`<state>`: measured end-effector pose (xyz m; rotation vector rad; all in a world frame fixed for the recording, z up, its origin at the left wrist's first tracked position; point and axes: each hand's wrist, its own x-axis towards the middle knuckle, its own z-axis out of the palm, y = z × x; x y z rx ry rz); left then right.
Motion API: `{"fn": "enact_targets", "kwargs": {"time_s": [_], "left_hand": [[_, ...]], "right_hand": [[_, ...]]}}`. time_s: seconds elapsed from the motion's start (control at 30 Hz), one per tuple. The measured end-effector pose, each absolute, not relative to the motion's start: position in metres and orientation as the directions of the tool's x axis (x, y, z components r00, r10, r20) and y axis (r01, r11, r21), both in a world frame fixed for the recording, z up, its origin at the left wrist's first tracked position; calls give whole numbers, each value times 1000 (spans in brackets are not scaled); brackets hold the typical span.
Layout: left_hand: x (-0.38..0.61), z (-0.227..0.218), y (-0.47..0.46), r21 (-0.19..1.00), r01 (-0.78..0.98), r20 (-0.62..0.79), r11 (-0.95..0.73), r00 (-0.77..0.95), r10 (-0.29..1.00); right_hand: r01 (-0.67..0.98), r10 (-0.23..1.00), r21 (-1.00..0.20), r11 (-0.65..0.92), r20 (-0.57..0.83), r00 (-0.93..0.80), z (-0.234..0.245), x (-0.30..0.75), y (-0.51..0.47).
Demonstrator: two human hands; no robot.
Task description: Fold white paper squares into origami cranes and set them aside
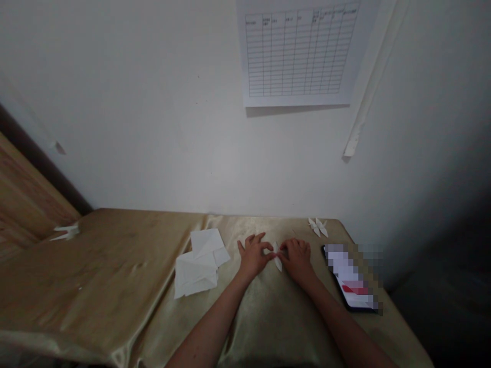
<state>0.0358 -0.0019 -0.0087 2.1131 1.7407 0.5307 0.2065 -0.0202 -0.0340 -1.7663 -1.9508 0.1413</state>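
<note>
– Grip of the left hand (253, 255): state?
– Thumb and forefinger pinching the folded paper (279, 265) near its middle; the other fingers fan outward.
– And the right hand (298, 258)?
– Same spot, opposite side. Thumb and forefinger pinch too, remaining fingers curled. Fingertips of both hands nearly meet.
– Position and form of the piece?
– Between the hands, low over the cloth-covered bench (95, 276). White, narrow, pointed at both ends. Whether it touches the cloth: cannot tell.
– Nearby items, left side?
– Loose white sheets (197, 271), overlapping, just beyond the left hand. Farther off, a small white piece (69, 232) by the wooden panel (23, 204).
– Right side?
– Two pointed paper shapes (318, 227), side by side near the far corner. A phone (339, 268) lies nearer, screen lit, partly pixelated.
– Wall?
– Printed chart (299, 56), ruled in rows and columns.
</note>
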Motion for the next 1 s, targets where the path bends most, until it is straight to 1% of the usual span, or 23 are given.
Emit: {"fn": "enact_targets", "kwargs": {"time_s": [0.13,0.23,0.37,0.47,0.83,1.0], "left_hand": [[39,-6,-6,485,855,113,-184,148,983],[39,-2,-10,469,853,157,-229,175,972],[37,0,-11,448,855,132,-262,227,965],[35,-2,-9,449,857,121,-252,222,968],[34,0,-10,423,865,158,-269,222,962],[33,-1,-8,384,888,149,-255,212,966]], "right_hand": [[897,963,-419,140,268,-25,-30,208,-20],[884,966,-450,125,260,-5,-28,208,-20],[870,962,-475,133,274,3,-29,208,-19],[869,962,-479,127,275,11,-30,209,-18],[860,944,-489,145,329,27,-34,209,-19],[849,952,-514,123,303,45,-30,209,-22]]}}
